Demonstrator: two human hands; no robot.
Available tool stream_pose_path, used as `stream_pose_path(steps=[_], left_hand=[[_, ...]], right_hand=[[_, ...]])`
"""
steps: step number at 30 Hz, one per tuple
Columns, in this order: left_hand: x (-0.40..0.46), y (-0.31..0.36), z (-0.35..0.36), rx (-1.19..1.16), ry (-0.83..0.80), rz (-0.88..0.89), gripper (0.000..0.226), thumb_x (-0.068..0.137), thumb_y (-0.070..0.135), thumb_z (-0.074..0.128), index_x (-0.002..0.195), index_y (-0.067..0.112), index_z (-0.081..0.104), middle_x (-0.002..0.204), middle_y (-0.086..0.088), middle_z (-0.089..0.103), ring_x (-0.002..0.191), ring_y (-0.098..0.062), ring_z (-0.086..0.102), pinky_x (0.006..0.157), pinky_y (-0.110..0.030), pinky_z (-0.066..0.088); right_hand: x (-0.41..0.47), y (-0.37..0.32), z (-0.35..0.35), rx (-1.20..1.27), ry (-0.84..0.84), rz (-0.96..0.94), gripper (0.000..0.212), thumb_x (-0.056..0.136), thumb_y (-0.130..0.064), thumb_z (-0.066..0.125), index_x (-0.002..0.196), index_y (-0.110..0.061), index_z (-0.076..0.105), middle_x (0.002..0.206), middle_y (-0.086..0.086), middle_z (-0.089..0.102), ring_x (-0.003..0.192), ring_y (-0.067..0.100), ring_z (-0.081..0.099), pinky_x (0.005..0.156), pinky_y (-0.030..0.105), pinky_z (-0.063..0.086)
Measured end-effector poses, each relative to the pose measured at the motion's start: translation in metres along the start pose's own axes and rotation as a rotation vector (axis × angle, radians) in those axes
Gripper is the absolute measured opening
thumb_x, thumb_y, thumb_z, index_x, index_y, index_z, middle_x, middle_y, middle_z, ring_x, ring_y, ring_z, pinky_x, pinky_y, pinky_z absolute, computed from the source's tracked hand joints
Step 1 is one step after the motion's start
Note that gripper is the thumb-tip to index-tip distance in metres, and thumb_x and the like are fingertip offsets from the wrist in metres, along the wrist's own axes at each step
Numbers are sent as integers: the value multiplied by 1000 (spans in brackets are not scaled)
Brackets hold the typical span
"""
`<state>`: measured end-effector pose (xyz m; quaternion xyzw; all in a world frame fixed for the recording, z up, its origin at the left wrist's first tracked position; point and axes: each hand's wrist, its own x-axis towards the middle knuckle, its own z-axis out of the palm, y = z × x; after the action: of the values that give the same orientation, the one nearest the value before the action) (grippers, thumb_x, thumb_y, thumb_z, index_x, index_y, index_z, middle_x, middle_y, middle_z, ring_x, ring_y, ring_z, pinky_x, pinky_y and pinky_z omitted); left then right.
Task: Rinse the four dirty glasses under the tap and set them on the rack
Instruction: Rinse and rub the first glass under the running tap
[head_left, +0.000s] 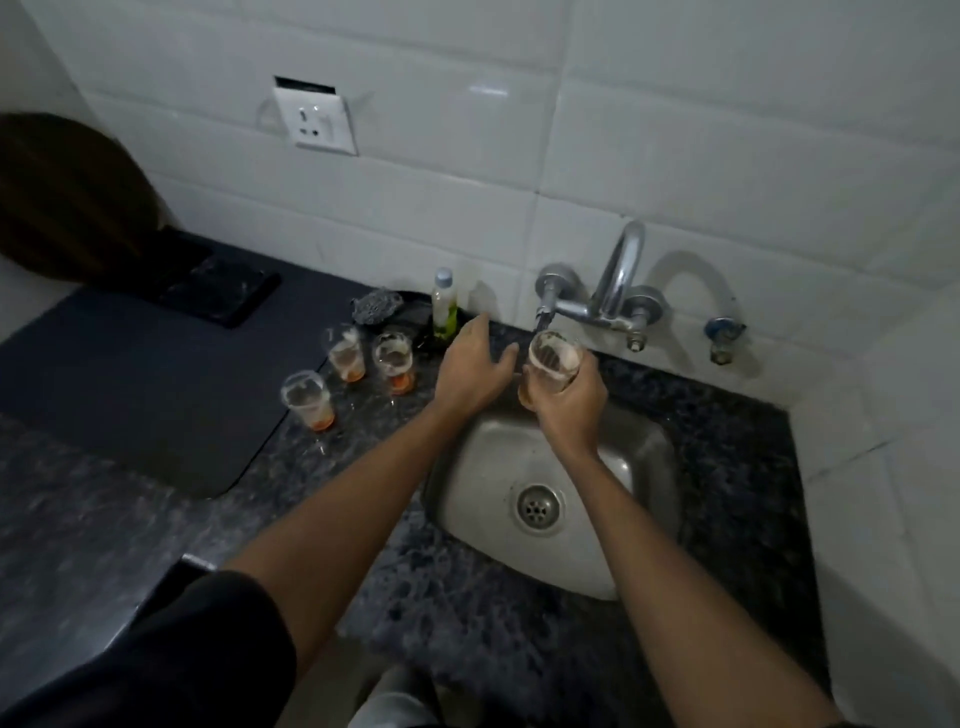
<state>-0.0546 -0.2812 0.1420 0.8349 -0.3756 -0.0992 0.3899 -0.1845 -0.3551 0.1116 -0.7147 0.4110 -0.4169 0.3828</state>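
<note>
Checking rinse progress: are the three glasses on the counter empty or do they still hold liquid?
Not empty. Each of the three glasses stands upright with a little orange liquid at its bottom.

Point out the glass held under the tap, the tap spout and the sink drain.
held glass (551, 364), head view, on its clear wall just above the fingers.
tap spout (621, 270), head view, on the curved chrome neck.
sink drain (538, 506), head view, on the perforated strainer.

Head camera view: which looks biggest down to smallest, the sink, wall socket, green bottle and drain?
1. Sink
2. Wall socket
3. Green bottle and drain: look alike in size, and the drain is nearer the camera, so unranked.
</note>
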Motion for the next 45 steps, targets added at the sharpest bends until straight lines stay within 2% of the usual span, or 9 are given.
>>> stream_pose_path(steps=[4,9,18,24,28,36,40,42,45], left_hand=[[31,33,24,-102,-69,-14,59,99,32,64,142,-4,47,134,-23,62,124,-36,58,98,-39,46],[65,41,59,-132,-176,-92,36,100,30,62,121,1,61,114,-19,70,107,-37,66,81,-34,45],[85,31,81,-124,-87,-130,29,107,20,46,102,-1,66,98,-17,70,85,-29,62,70,-33,39],[88,18,80,-291,-80,-161,24,102,14,54,80,5,60,76,-10,62,71,-23,57,64,-32,40],[89,16,82,-344,-79,-201,26,101,16,55,78,6,61,74,-11,62,71,-22,58,65,-34,43],[92,10,88,-378,-76,-232,31,102,21,55,87,-4,67,76,-10,64,72,-22,59,70,-45,53],[86,11,88,-418,-89,-319,41,100,40,59,94,0,68,87,-14,72,80,-27,68,72,-39,54],[79,16,89,-616,-241,-517,49,97,54,60,101,7,69,99,-17,74,84,-28,72,73,-39,59],[65,29,83,-1081,-818,-747,54,101,59,49,100,11,73,100,-10,72,87,-22,71,82,-36,57]], right_hand=[[21,7,-16,-32,85,30,55,75,-31,93,121,-16,67,111,-1,74,100,14,71,86,30,58],[28,12,-22,-51,139,57,54,75,-30,92,120,-17,67,110,-2,74,100,13,70,86,32,59],[33,10,-19,-72,139,72,57,75,-32,93,123,-18,66,111,-5,74,98,10,69,83,26,57],[31,8,-16,-57,128,48,61,76,-33,92,129,-20,64,115,-5,73,102,9,69,86,25,57],[30,9,-14,-56,119,42,60,77,-33,91,128,-18,64,115,-5,73,104,10,70,89,31,60],[32,9,-15,-39,127,56,62,76,-34,92,130,-20,64,114,-7,73,101,8,70,84,24,58],[33,11,-16,-30,128,52,61,76,-33,92,129,-20,64,115,-7,72,103,7,69,86,21,57],[32,12,-17,-38,120,34,61,77,-31,92,129,-18,64,117,-7,72,105,6,68,88,17,55],[30,13,-18,-70,107,9,61,75,-27,93,129,-18,64,116,-11,68,105,-2,62,88,5,45]])
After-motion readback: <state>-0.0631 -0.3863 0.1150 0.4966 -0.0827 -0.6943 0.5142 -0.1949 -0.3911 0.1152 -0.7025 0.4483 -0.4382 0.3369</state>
